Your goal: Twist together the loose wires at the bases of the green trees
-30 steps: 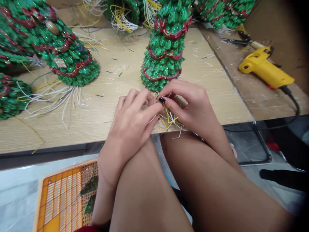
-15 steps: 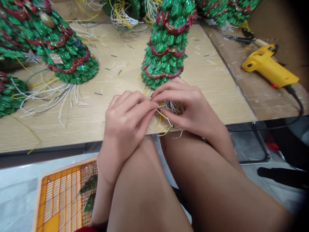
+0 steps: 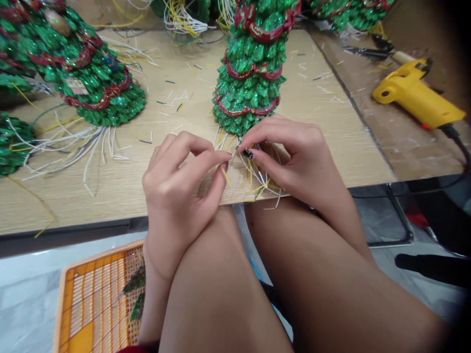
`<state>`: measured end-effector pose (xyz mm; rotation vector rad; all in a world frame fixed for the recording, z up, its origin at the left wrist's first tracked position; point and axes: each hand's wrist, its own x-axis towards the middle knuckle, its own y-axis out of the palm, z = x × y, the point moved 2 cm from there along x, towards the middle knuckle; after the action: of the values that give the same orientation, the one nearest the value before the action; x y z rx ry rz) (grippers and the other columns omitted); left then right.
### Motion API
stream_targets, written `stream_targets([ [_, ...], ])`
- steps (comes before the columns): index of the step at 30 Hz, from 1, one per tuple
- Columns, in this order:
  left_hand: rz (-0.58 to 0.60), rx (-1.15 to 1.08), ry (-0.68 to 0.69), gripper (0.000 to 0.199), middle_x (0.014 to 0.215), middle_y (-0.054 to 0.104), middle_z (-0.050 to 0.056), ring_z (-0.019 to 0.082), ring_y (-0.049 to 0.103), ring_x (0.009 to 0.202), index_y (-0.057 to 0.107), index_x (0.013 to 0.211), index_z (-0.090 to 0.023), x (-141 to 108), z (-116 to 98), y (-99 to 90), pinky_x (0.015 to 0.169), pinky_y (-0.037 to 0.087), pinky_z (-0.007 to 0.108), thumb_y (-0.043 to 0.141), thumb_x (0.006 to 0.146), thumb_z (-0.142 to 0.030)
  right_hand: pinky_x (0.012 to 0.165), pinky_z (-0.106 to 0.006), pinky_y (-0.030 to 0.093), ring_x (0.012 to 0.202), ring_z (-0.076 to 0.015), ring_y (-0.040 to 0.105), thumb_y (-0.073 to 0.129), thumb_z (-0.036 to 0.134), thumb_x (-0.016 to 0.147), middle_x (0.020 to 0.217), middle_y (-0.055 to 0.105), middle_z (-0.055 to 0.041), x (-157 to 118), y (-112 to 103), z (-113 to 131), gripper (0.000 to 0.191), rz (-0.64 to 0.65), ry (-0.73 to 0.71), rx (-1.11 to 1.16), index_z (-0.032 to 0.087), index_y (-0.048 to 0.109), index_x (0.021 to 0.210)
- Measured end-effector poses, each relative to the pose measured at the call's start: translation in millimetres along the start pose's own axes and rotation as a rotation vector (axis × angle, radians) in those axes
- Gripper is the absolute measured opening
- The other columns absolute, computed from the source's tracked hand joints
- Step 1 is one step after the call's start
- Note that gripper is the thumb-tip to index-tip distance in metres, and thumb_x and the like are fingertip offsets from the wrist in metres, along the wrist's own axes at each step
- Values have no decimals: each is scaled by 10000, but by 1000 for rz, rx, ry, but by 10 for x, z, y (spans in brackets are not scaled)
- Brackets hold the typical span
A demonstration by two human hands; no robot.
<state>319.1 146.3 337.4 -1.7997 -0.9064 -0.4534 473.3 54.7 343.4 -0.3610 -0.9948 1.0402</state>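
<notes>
Left hand: fingers clamped on yellow wire; right hand: fingers together at wires below green tree

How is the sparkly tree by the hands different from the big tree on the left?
The middle tree has a left hand and right hand at its thin wires; the left tree's wires lie untouched. The left tree shows a pale ball; the middle tree shows none. The left tree's upper part slants left; the middle tree's slants slightly right. Both are glittery green with red garlands.
</notes>
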Motion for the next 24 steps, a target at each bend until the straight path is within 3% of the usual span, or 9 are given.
stream_targets([
  [4, 15, -52, 4, 196, 978, 644, 20, 199, 590, 922, 652, 897, -252, 6, -17, -17, 810, 479, 376, 565, 812, -99, 748, -314, 490, 810, -166, 609, 527, 189, 880, 859, 677, -25, -15, -8, 12, 113, -28, 35, -15, 213, 638, 882],
  [8, 202, -97, 136, 236, 1005, 681, 10, 197, 580, 984, 643, 936, -225, 37, -48, 18, 867, 456, 384, 506, 820, -71, 743, -304, 497, 807, -161, 611, 522, 177, 875, 870, 681, -26, -25, -10, 19, 122, -39, 51, -22, 209, 639, 895],
  [13, 296, 34, 173, 145, 889, 663, 25, 217, 566, 902, 659, 920, -243, 87, -33, 50, 787, 433, 374, 539, 853, -200, 736, -299, 489, 794, -157, 608, 525, 157, 860, 869, 680, -27, -26, -7, 20, 130, -50, 64, -4, 200, 644, 889],
  [17, 378, 91, 208, 144, 883, 642, 36, 231, 550, 905, 667, 909, -259, 98, -18, 83, 768, 417, 375, 544, 857, -206, 710, -295, 481, 778, -158, 605, 525, 177, 861, 865, 683, -25, -22, -8, 25, 119, -53, 65, -1, 202, 640, 882],
  [24, 407, 49, 205, 151, 865, 632, 32, 206, 533, 822, 647, 899, -260, 99, 3, 77, 711, 423, 353, 508, 882, -201, 765, -293, 471, 834, -156, 600, 483, 166, 873, 878, 670, -23, -11, -3, 11, 126, -34, 23, -32, 182, 608, 882],
])
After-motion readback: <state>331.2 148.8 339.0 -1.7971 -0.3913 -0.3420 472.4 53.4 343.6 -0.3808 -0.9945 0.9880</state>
